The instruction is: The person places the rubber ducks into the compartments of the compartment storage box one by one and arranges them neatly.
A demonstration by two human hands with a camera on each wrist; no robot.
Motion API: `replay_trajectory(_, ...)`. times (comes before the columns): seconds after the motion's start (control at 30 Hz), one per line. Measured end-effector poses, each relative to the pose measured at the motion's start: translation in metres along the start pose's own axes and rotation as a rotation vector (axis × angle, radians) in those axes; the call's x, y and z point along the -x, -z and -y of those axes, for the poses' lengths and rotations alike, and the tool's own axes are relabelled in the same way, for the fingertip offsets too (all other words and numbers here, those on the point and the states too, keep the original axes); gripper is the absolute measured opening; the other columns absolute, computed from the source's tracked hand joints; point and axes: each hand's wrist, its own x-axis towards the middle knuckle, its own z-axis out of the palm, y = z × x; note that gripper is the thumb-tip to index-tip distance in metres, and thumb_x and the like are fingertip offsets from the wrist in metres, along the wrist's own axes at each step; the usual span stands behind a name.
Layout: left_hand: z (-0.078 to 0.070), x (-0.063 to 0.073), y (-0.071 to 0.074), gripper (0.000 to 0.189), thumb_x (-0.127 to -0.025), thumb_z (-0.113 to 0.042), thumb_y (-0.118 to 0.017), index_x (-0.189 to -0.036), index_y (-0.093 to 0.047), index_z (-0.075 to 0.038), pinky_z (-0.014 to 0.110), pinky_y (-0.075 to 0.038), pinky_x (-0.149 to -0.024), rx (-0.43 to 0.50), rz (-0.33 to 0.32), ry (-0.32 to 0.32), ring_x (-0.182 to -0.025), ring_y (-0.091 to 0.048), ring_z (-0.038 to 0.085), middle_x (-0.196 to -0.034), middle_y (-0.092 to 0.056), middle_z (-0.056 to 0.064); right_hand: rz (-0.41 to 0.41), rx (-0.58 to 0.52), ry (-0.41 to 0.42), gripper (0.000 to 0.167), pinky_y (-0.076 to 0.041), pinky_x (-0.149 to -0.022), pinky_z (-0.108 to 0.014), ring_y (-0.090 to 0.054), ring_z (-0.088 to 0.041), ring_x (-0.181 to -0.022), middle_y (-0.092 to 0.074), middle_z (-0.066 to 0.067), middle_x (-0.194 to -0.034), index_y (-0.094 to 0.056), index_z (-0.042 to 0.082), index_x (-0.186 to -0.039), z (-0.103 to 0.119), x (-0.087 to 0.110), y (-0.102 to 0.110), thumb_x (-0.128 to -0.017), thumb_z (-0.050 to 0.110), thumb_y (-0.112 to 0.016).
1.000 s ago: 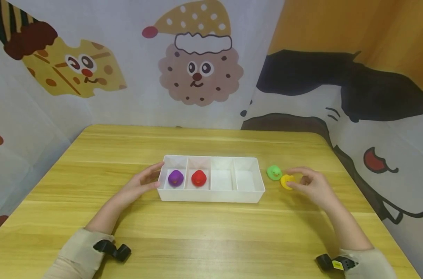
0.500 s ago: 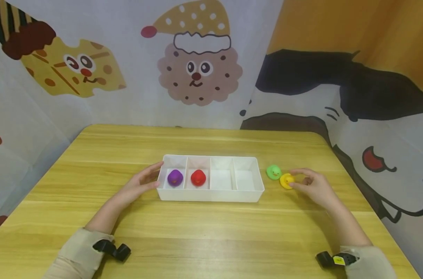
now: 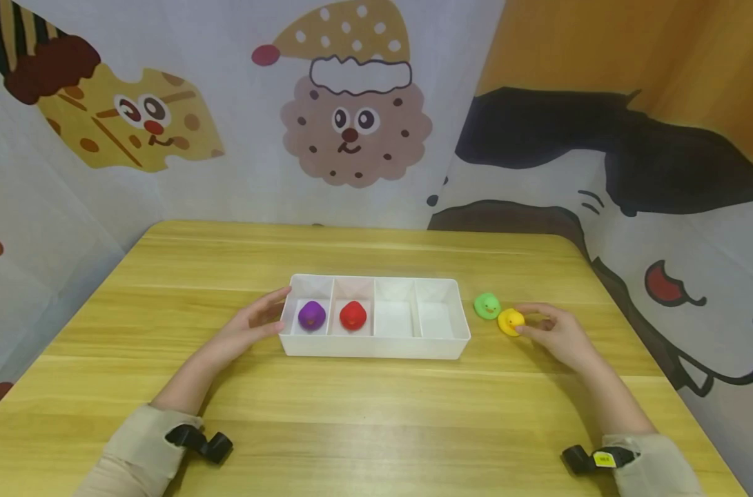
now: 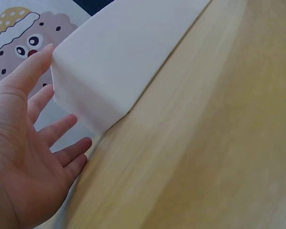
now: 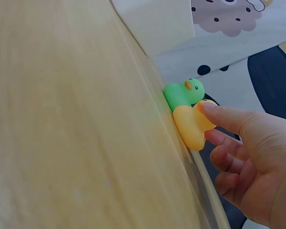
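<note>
A white box (image 3: pixel 376 347) with several compartments stands on the table, a purple rubber duck (image 3: pixel 312 315) in its leftmost compartment and a red rubber duck (image 3: pixel 353 315) in the one beside it. My left hand (image 3: pixel 252 328) rests on the box's left end, thumb at the near corner and fingertips at the far one; the left wrist view shows the fingers spread and fairly straight. To the right of the box, my right hand (image 3: pixel 553 335) pinches a yellow rubber duck (image 3: pixel 511 322), its thumb on the head in the right wrist view. A green rubber duck (image 3: pixel 487 306) sits right beside the yellow one.
The wooden table (image 3: pixel 364 421) reaches back to a curtain (image 3: pixel 227 193) printed with cartoon figures. Both right-hand compartments of the box hold nothing. A small black camera is strapped at each wrist.
The yellow duck has turned slightly more upright, and my right fingers have drawn back a little to the right. My left hand and the box hold still.
</note>
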Motion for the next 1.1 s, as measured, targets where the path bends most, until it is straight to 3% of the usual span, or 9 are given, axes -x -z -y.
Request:
replay_trajectory(0.33, -0.001, 0.000, 0.000, 0.062, -0.096, -0.010, -0.056, -0.151, -0.028, -0.012, 0.062, -0.027, -0.103, 0.003, -0.001, 0.000, -0.134, -0.031, 0.043, -0.150, -0.030, 0.022, -0.009, 0.005, -0.020, 0.046, -0.044, -0.046, -0.026, -0.049, -0.014, -0.055, -0.057, -0.015, -0.117, -0.063, 0.007, -0.123, -0.003, -0.002, -0.002, -0.086, 0.033, -0.073)
replay_trajectory(0.6, -0.002, 0.000, -0.001, 0.062, -0.096, -0.009, -0.056, -0.151, -0.027, -0.011, 0.062, -0.027, -0.103, 0.005, 0.002, -0.001, -0.134, -0.030, 0.044, -0.150, -0.029, 0.024, -0.016, 0.002, -0.010, 0.044, -0.038, -0.041, -0.024, -0.042, -0.010, -0.050, -0.059, -0.015, -0.110, -0.063, 0.005, -0.121, -0.002, 0.000, -0.002, -0.086, 0.028, -0.073)
replay_trajectory(0.73, -0.002, 0.000, -0.001, 0.062, -0.096, -0.007, -0.055, -0.151, -0.028, -0.009, 0.062, -0.027, -0.103, 0.007, 0.003, -0.008, -0.134, -0.030, 0.045, -0.150, -0.029, 0.025, -0.022, 0.006, -0.003, 0.043, -0.035, -0.038, -0.023, -0.039, -0.008, -0.048, -0.060, -0.014, -0.099, -0.064, 0.006, -0.121, 0.000, 0.000, -0.001, -0.085, 0.027, -0.074)
replay_trajectory(0.97, 0.000, 0.000, 0.000, 0.062, -0.096, -0.009, -0.055, -0.151, -0.028, -0.010, 0.062, -0.026, -0.103, 0.005, 0.005, -0.006, -0.134, -0.029, 0.045, -0.150, -0.029, 0.024, -0.048, -0.006, -0.009, 0.042, -0.033, -0.036, -0.024, -0.035, -0.006, -0.045, -0.049, -0.003, -0.062, -0.063, 0.006, -0.121, 0.007, 0.002, 0.001, -0.085, 0.025, -0.074)
replay_trajectory(1.1, 0.001, 0.000, 0.000, 0.062, -0.096, -0.010, -0.056, -0.151, -0.028, -0.011, 0.063, -0.026, -0.103, -0.001, 0.004, -0.008, -0.134, -0.029, 0.045, -0.150, -0.029, 0.024, -0.072, -0.017, -0.019, 0.041, -0.034, -0.036, -0.025, -0.036, -0.008, -0.044, -0.047, -0.003, -0.055, -0.063, 0.007, -0.120, 0.013, 0.004, 0.003, -0.085, 0.024, -0.074)
